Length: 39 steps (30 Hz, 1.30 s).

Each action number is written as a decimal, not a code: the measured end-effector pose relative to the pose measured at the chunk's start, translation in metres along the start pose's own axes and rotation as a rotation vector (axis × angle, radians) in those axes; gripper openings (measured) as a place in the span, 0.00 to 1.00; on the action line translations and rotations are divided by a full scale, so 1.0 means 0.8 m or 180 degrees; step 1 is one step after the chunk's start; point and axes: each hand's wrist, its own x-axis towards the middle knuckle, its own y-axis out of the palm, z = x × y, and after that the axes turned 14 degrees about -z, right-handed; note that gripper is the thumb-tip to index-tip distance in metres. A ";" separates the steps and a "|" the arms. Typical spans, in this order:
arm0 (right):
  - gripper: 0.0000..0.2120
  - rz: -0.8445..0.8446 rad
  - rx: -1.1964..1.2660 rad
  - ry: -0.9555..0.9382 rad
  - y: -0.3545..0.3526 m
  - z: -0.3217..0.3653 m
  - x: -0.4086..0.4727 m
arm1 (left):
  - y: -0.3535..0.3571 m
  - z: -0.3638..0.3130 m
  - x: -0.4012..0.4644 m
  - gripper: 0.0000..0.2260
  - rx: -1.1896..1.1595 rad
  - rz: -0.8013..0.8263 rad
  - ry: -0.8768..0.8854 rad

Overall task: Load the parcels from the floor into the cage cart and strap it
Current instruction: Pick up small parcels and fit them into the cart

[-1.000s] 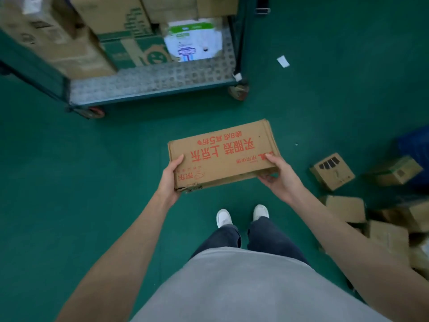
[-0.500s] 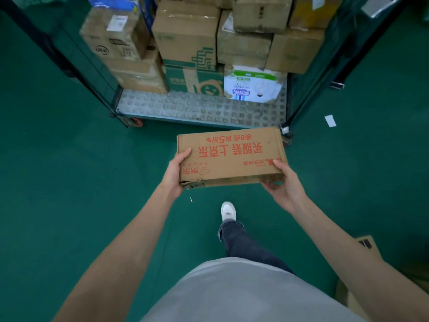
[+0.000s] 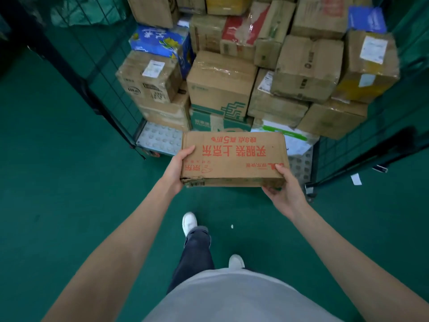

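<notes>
Right, closest in, a grey shirt [image 3: 232, 296], dark trousers and two white shoes [image 3: 189, 222] on the green floor [image 3: 58, 205], one foot ahead of the other. Both bare arms reach forward with one flat cardboard parcel [image 3: 234, 159], red print on top, held level above the floor just in front of the cage cart [image 3: 160, 139]. The left hand [image 3: 177, 169] grips its left end, thumb over the top edge; the right hand [image 3: 282, 190] cups the near right corner, thumb on top, fingers hidden underneath. Beyond it, the cart's studded deck shows bare at the front, with mesh side panels swung out on both sides. Stacked boxes [image 3: 220, 82] fill the back, a blue carton [image 3: 160, 43] among them; the stack is cut off at the top, too many to count. One white scrap [image 3: 355, 179] lies on the floor at right.
</notes>
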 end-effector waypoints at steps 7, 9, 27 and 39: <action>0.11 -0.0068 0.0126 -0.0106 0.145 0.022 0.061 | -0.026 -0.123 0.111 0.10 0.0095 0.0004 0.0063; 0.10 -0.0122 0.0208 -0.0087 0.186 0.028 0.073 | -0.034 -0.158 0.137 0.10 0.0145 0.0043 0.0076; 0.03 -0.0190 0.0003 -0.0357 0.438 0.172 0.247 | -0.057 -0.401 0.403 0.47 0.2221 0.0894 0.0211; 0.36 0.0483 -0.0055 -0.0067 0.528 0.232 0.365 | -0.023 -0.470 0.489 0.44 0.3470 0.1261 -0.0033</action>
